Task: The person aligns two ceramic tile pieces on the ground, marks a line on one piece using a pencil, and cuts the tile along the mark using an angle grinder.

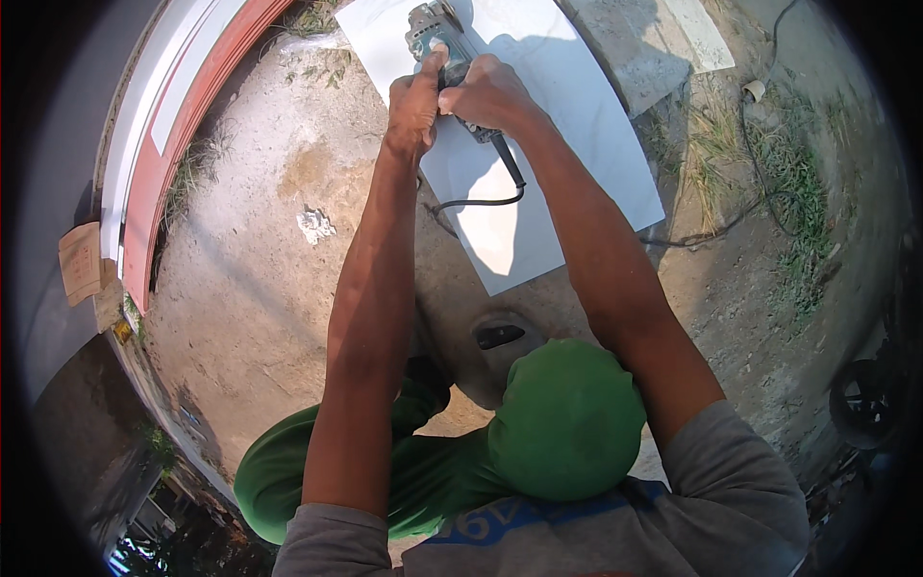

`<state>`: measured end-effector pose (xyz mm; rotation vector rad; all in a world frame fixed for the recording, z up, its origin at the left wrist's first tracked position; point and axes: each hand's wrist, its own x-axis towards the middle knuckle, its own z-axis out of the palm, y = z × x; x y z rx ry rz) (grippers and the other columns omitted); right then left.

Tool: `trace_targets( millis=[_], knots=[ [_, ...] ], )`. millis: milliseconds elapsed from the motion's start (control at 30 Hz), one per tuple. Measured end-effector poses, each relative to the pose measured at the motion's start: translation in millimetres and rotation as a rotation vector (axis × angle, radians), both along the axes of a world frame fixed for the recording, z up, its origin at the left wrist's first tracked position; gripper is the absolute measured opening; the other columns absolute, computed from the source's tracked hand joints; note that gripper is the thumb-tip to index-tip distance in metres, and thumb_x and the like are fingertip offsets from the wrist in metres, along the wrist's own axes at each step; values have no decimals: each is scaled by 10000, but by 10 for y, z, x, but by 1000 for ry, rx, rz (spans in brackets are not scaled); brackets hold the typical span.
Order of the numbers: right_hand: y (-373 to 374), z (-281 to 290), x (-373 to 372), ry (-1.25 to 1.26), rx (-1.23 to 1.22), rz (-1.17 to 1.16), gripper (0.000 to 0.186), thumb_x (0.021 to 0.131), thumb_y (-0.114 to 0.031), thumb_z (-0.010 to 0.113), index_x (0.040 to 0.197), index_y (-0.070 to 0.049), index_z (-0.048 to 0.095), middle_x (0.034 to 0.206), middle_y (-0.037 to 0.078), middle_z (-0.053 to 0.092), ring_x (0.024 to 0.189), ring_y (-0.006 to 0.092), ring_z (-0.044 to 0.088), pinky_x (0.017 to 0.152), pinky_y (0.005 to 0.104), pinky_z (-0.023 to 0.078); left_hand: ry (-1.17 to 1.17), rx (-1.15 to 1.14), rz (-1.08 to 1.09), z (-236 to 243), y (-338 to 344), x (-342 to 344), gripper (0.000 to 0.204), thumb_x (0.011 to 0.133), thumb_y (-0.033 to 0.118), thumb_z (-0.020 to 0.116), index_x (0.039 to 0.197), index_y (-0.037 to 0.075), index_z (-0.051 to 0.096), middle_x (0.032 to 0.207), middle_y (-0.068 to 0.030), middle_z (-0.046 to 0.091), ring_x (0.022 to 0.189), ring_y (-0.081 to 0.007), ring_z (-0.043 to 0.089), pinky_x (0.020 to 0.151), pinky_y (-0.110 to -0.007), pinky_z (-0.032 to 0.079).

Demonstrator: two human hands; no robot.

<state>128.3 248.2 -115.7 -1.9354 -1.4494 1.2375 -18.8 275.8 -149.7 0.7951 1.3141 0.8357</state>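
Note:
A teal and grey angle grinder (455, 60) is at the far end of a white sheet with faint veining (591, 163), which looks like a tile. My left hand (416, 104) is closed on the grinder's left side, its thumb lying on the body near the head. My right hand (484, 94) grips the body from the right, behind the left thumb. The black cord (481, 202) runs from the grinder's rear across the sheet and off its left edge. The underside of the grinder is hidden.
Long red (151, 213) and white (130, 159) pieces lie at the left, beside cardboard (79, 262). Grey slabs (625, 48) lie beyond the sheet. A cable (750, 163) crosses dirt and grass at the right, near a dark round object (856, 402). My knees (565, 413) are below.

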Motion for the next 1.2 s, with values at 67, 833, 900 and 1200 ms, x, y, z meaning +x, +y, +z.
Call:
trace_targets(
  millis=[67, 833, 900, 1200],
  knots=[
    [-11, 0, 9, -8, -8, 8, 542, 760, -376, 833, 1014, 97, 760, 991, 265, 790, 947, 372, 797, 846, 434, 629, -9, -1, -2, -26, -13, 5, 686, 967, 505, 793, 1197, -135, 700, 1037, -154, 742, 831, -196, 701, 725, -339, 579],
    [-156, 168, 29, 13, -107, 17, 478, 777, -325, 841, 1013, 83, 765, 1000, 245, 795, 961, 358, 799, 857, 441, 623, 65, 17, 28, -36, -162, 32, 675, 956, 591, 779, 920, -81, 736, 781, -87, 681, 569, -131, 566, 466, -303, 426],
    [-163, 115, 68, 15, -123, 30, 481, 780, -331, 844, 1011, 83, 765, 997, 244, 794, 964, 360, 799, 858, 443, 623, 69, -8, 8, 40, -192, 57, 665, 956, 584, 783, 925, -79, 740, 791, -88, 686, 591, -135, 576, 493, -305, 445],
    [-224, 114, 50, 0, -126, 53, 500, 793, -340, 848, 1027, 94, 767, 991, 248, 793, 956, 369, 800, 853, 447, 625, 42, -30, 17, -19, -269, 51, 691, 975, 532, 778, 1035, -154, 723, 865, -123, 708, 683, -159, 632, 567, -332, 505]
  ],
)
